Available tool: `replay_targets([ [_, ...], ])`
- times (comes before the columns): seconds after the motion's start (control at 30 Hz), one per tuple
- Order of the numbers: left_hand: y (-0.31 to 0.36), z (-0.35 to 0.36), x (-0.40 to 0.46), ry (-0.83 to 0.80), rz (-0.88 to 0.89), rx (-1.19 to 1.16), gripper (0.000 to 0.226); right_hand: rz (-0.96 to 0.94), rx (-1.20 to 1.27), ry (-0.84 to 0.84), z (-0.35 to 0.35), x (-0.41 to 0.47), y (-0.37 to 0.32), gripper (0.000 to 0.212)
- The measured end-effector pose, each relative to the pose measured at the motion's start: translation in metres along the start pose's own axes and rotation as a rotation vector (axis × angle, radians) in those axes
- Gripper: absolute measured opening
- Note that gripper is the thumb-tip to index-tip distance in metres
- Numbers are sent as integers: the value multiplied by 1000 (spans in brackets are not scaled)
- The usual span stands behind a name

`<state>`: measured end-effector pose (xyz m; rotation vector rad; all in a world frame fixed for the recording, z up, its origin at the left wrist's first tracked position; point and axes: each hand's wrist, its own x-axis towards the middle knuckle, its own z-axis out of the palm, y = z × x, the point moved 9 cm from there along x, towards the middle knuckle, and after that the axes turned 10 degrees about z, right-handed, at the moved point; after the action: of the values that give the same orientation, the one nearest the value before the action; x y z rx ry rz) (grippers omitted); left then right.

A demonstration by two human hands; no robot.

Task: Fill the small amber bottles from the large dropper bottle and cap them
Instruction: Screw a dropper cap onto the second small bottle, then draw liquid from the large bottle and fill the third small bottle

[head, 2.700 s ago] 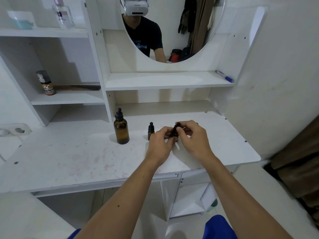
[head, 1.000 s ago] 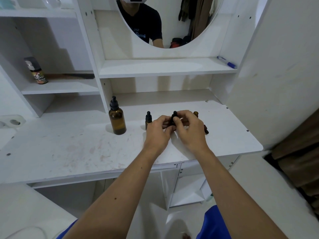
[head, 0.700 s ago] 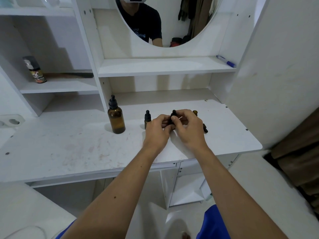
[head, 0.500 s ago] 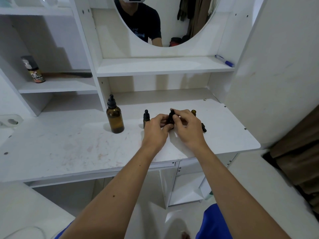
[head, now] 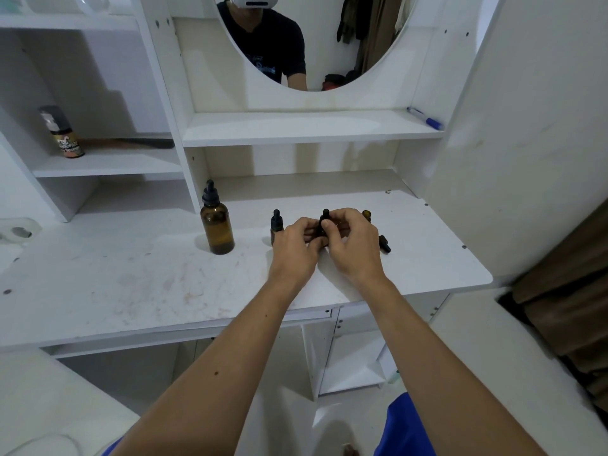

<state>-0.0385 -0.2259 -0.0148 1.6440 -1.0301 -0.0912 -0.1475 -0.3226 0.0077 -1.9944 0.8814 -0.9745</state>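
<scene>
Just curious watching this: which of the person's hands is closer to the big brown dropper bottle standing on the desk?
Left. The left hand is the one on the side of the large dropper bottle, apart from it; the right hand lies beyond the left, farther away.

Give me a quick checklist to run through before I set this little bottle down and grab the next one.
1. Small bottle held by left hand: ok.
2. Its dropper cap pinched by right hand; fully tight: cannot tell.
3. Capped small bottle upright: ok.
4. Open small bottle uncapped: not ok.
5. Loose dropper cap lying on desk: ok.
6. Large dropper bottle upright, capped: ok.
</scene>
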Motion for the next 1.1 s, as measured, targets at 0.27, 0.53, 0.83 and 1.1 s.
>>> replay_targets([
  [0.27,1,0,-3,-23,43,26,25,10,18,-74,5,0,7,27],
  [0.53,2,-3,-11,-53,20,68,48,39,60,-60,-3,-5,3,41],
  [0.83,10,-56,-67,-147,37,229,58,13,137,67,-29,-39,-23,51],
  [1.1,-27,-182,-87,61,-149,89,57,-162,172,-98,28,-45,-121,41],
])
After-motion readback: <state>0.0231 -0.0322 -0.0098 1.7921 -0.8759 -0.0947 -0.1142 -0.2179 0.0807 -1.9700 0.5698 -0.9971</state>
